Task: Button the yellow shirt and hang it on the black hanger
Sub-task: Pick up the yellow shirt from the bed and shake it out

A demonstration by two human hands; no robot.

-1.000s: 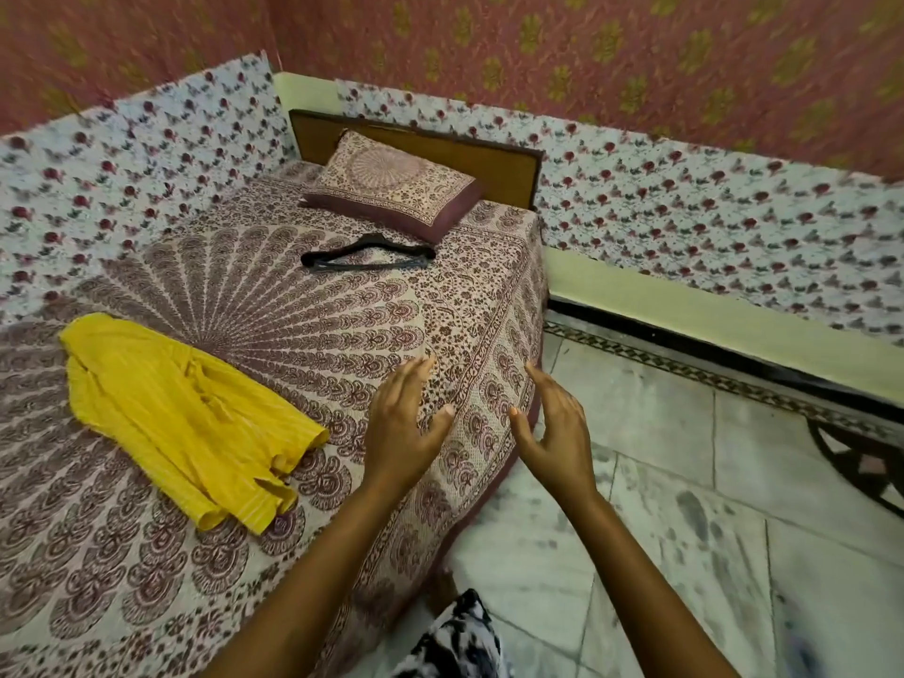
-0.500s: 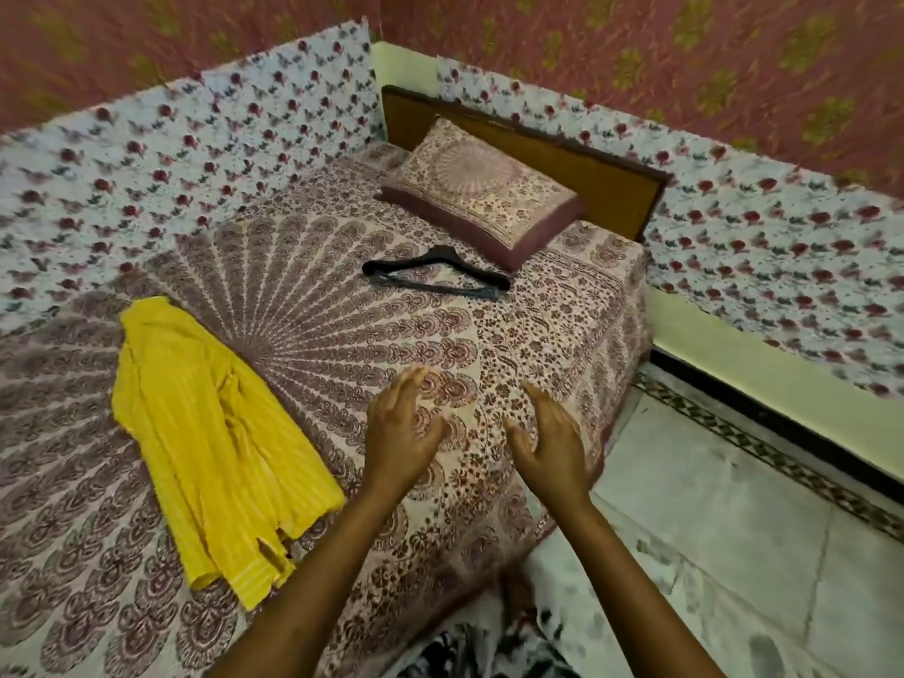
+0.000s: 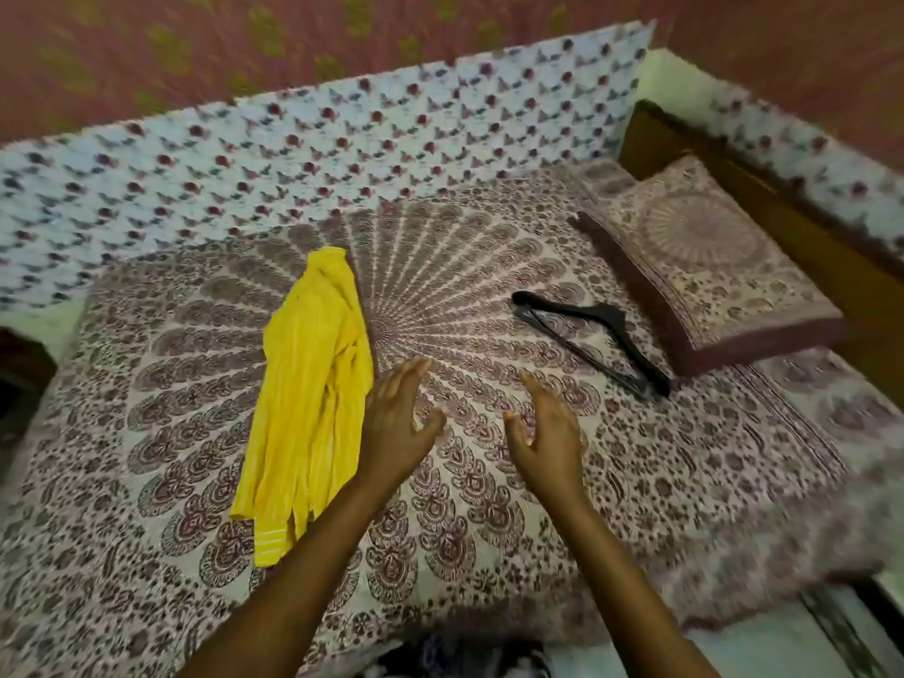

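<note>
At the centre of the frame, both hands hover empty with fingers spread, left hand (image 3: 396,433) just beside the crumpled yellow shirt (image 3: 308,398) on the bed (image 3: 538,506), right hand (image 3: 548,435) nearer the black hanger (image 3: 594,342); the reach has begun, and next likely comes spreading the shirt flat for buttoning.

Both hands (image 3: 469,433) now over the bed's (image 3: 538,555) middle.

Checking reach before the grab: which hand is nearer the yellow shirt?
Left. The left hand hovers open right beside the shirt, at its right edge; the right hand hovers farther right, toward the hanger.
</note>
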